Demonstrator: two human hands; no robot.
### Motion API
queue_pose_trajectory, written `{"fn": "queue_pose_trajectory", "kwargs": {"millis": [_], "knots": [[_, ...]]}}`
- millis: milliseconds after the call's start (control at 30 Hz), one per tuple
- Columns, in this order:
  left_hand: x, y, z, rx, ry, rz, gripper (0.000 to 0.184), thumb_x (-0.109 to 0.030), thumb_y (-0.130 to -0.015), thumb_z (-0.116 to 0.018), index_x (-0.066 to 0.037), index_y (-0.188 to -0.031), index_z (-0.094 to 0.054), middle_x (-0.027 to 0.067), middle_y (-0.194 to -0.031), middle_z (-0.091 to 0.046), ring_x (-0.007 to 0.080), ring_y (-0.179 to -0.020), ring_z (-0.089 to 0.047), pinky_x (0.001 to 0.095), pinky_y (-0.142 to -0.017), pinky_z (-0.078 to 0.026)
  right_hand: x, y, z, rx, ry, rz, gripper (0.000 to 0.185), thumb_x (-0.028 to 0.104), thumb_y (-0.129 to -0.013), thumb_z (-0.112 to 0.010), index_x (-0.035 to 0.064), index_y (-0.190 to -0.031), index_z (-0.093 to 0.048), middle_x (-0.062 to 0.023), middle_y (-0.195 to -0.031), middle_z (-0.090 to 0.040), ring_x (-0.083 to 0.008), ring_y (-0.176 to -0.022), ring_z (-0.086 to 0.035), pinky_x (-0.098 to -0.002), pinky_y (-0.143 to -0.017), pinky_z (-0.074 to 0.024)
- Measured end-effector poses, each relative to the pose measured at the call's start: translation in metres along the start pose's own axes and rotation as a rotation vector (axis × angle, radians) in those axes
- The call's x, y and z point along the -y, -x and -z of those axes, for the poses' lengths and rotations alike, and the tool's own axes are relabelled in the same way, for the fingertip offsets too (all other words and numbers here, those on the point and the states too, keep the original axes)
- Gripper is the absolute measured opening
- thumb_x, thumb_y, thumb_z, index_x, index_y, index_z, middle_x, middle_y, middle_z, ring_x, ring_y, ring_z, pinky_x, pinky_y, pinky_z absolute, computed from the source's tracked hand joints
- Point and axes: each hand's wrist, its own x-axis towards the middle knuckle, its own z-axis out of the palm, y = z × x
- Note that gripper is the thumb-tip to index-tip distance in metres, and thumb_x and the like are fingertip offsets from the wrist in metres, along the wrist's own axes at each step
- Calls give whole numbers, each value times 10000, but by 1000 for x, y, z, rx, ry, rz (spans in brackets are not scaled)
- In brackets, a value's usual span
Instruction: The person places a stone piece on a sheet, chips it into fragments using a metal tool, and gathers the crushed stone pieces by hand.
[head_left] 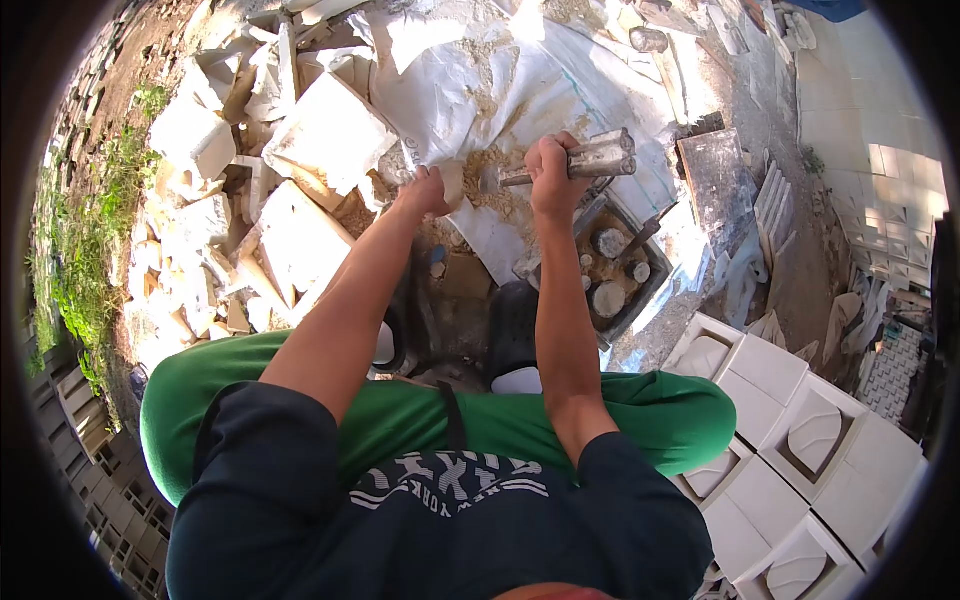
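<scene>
My right hand (555, 178) is wrapped round a worn, pale-crusted tool (602, 156), whose thick end points right and whose thin end points left over sandy debris. Across from it, my left hand (427, 192) is closed on the edge of a small pale piece (453, 186); its exact shape is partly hidden by the fingers. The thin end of the tool is close to this piece, with a small gap visible. Below both hands, a brown block (466, 275) lies near my dark shoes.
Broken white blocks (330, 135) are heaped at the left. A dirty white sheet (530, 90) spreads ahead. Beside my right forearm is a dark tray (640, 308) with round pieces in it. White moulded blocks (765, 375) stand in rows at the lower right.
</scene>
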Motion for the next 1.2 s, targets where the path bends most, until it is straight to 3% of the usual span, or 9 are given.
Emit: {"fn": "queue_pose_trajectory", "kwargs": {"millis": [133, 333, 467, 633, 700, 767, 867, 1067, 1200], "knots": [[1, -11, -4, -55, -11, -27, 876, -387, -689, -738, 78, -1273, -278, 281, -1281, -358, 401, -1055, -554, 449, -845, -486, 15, 3, -6, 69, -17, 12, 236, 12, -803, -513, 61, -595, -412, 40, -561, -389, -46, -504, -338, -241, -461, -284], [5, -15, -3, -72, 15, -44, 844, -342, -669, -741, 82, -1249, -299, 285, -1264, -370, 404, -1028, -565, 440, -828, -491, -55, 6, 4, 85, 227, 163, 264, 41, -827, -485, 88, -606, -348, 27, -535, -357, -55, -484, -299, -246, -448, -237], [-4, 0, 5, -19, 92, 41, 840, -287, -673, -733, 4, -1326, -291, 223, -1319, -357, 365, -1160, -495, 468, -949, -411, -8, 5, -11, 77, 155, 87, 261, 49, -823, -479, 87, -602, -347, 28, -511, -339, -58, -461, -286, -246, -440, -235], [-4, -5, 3, -25, 60, 7, 855, -335, -673, -743, 43, -1290, -287, 256, -1287, -356, 388, -1090, -528, 454, -893, -452, 26, 2, -20, 32, 55, 26, 276, 48, -807, -480, 91, -583, -324, 24, -501, -323, -71, -445, -280, -252, -436, -245], [-2, -8, 1, -61, 7, -25, 861, -336, -663, -750, 79, -1256, -283, 290, -1255, -357, 405, -1014, -569, 435, -831, -496, -24, -3, -4, 45, 91, 53, 270, 47, -808, -500, 82, -584, -353, 37, -527, -352, -54, -463, -295, -243, -434, -246], [-5, -9, 2, 0, 40, 40, 885, -351, -678, -748, 2, -1334, -270, 219, -1332, -335, 372, -1169, -483, 475, -960, -404, -63, -5, 14, 32, 89, 77, 275, 34, -800, -519, 76, -574, -369, 45, -550, -377, -42, -480, -319, -237, -430, -248], [-1, -13, -4, -14, 80, 44, 879, -331, -678, -748, 2, -1332, -264, 225, -1333, -330, 376, -1168, -482, 467, -962, -406, -45, -13, 22, -12, -5, -43, 280, 15, -790, -511, 79, -569, -352, 38, -543, -367, -43, -477, -321, -238, -429, -248], [-5, -3, 6, 20, 85, 53, 832, -289, -688, -725, 11, -1325, -282, 230, -1323, -339, 385, -1167, -479, 431, -959, -422, 37, -2, -11, -43, 18, 46, 272, 28, -788, -499, 97, -577, -342, 30, -508, -339, -60, -448, -308, -241, -423, -249], [-9, 0, 9, -10, 73, 43, 830, -291, -679, -726, 18, -1318, -294, 226, -1303, -366, 380, -1169, -476, 432, -940, -436, 11, -11, -8, -33, 6, 16, 250, 28, -789, -521, 77, -581, -392, 34, -533, -386, -47, -474, -360, -228, -433, -272]]}}
